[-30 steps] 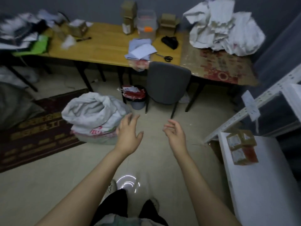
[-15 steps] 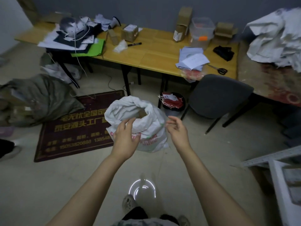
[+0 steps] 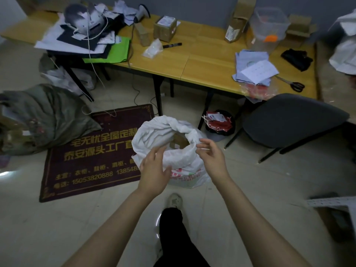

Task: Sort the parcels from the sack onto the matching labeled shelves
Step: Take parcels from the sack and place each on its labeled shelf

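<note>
Since a moment ago I've closed in on the white sack point(image 3: 169, 143) on the floor, left hand point(image 3: 154, 170) and right hand point(image 3: 211, 158) now at its mouth, each grip open, holding nothing.

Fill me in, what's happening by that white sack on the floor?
A person stands over the white sack, which sits on the floor at the edge of the dark red mat. Both hands are empty: the left hand hovers at the near rim, the right hand at the right rim. A brown parcel shows inside the open mouth; nothing is lifted out.
</note>
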